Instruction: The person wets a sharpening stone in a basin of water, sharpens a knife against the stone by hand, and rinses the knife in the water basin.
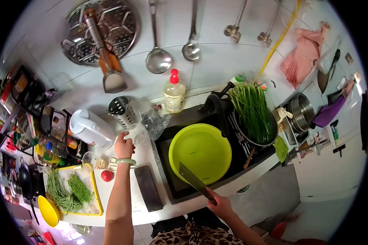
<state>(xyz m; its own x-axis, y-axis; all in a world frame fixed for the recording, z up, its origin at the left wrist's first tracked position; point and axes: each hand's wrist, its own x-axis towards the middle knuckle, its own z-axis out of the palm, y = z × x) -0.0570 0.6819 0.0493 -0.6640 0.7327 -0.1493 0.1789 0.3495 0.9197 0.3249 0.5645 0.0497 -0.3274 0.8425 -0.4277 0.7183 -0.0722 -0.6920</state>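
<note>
Steel long-bladed grey knife (194, 180) overhangs mid-frame's round lime plastic basin (173, 151), right hand (221, 206) gripping, seemingly for control; I can't tell left hand's (124, 146) grasp.

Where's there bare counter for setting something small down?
Bare counter lies between the left hand and sink, just beyond the dark block; a narrower patch sits between the yellow-edged board and left forearm. It's crowded around the left hand: kettle, clear cup, crumpled plastic.
</note>
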